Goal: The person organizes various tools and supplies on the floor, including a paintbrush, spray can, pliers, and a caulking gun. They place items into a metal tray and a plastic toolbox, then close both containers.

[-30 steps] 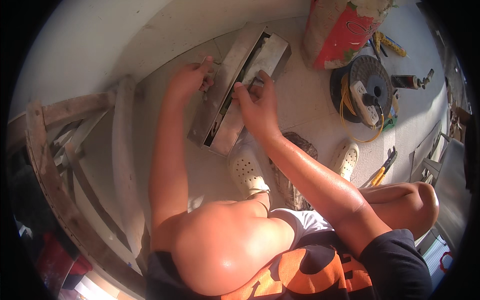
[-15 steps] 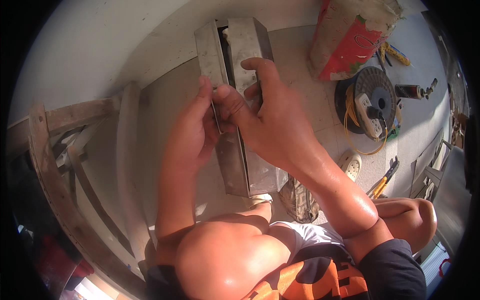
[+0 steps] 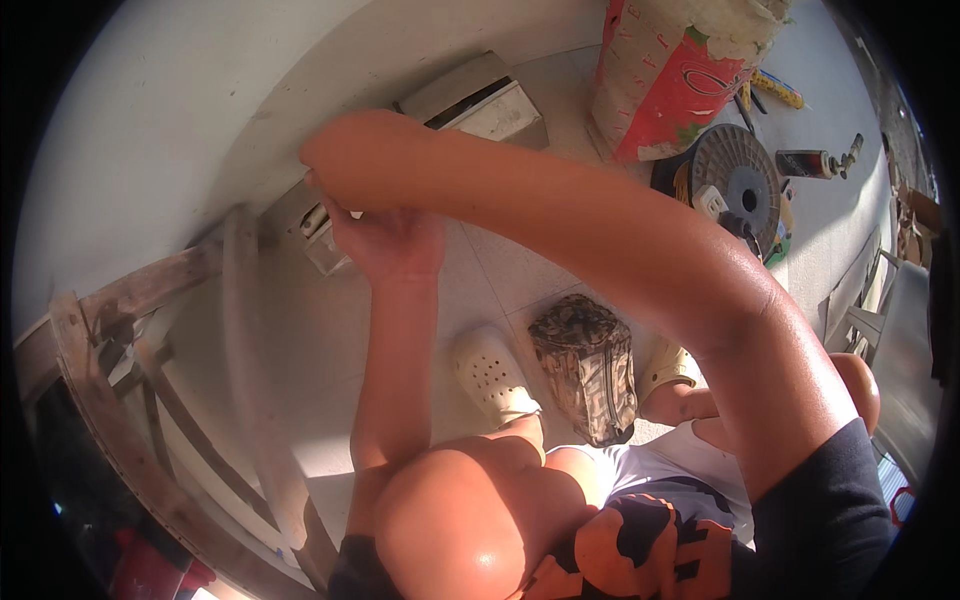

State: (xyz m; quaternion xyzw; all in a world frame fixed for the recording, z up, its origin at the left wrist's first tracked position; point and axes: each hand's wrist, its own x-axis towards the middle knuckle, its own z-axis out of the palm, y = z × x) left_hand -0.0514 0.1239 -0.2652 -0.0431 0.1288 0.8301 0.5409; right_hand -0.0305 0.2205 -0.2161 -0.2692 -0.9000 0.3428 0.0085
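Note:
A long grey sheet-metal box lies slantwise by the wall, with a dark slit along its top. My right forearm crosses over it and hides its middle; what looks like its other end shows beside my left hand. My left hand is closed at this near end, its thumb along the metal edge and its other fingers mostly hidden. Above it my right hand bends down over the box. Its fingers are hidden from view, so I cannot see what they hold.
A camouflage bag stands between my feet, beside a cream clog. At the right are a red-and-beige sack, a cable reel and a torch canister. A wooden frame stands at the left.
The box has turned from pointing away from me to a slant and sits farther off. My right arm has swung left across it. The camouflage bag has come into fuller view.

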